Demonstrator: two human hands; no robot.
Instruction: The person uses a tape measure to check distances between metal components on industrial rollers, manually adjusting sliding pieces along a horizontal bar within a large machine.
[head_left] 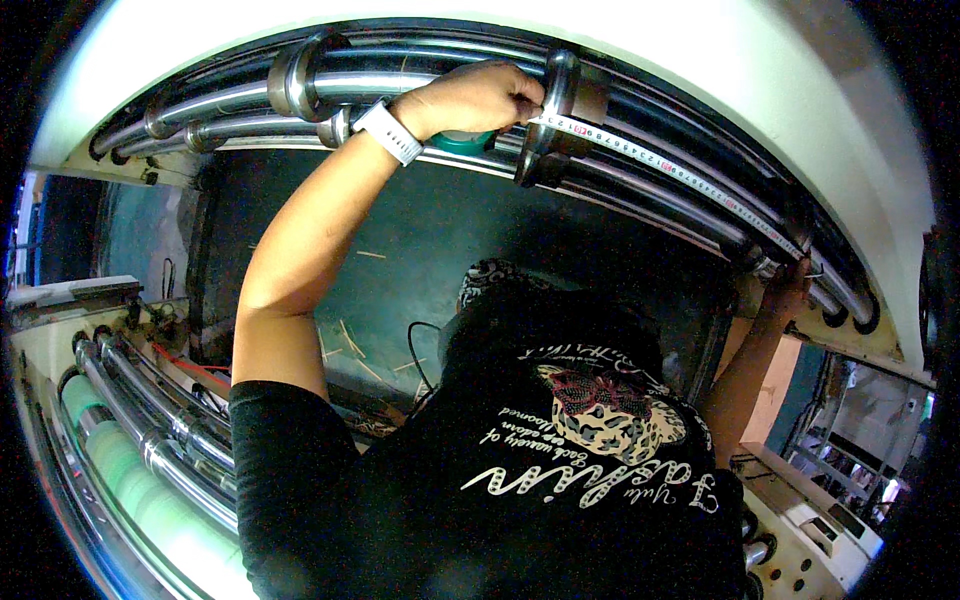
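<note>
A white tape measure blade (650, 158) stretches along the polished steel rods (400, 90). At its left part my left hand (475, 100), with a pale watch on the wrist, pinches the blade beside a dark metal collar (562, 85). Below that palm shows part of a green case (463, 141), mostly hidden by the hand. My right hand (793, 282) is at the blade's far right end, where a small metal tip sticks out by the fingers; its fingers are closed there, small and dim in the view.
More collars (297, 75) sit on the rods at left. A cream machine housing (850, 130) curves above and to the right. Lower left are steel rods and a pale green roller (150, 490). Thin sticks (352, 340) lie on the dark surface underneath. A red cable (190, 362) runs at left.
</note>
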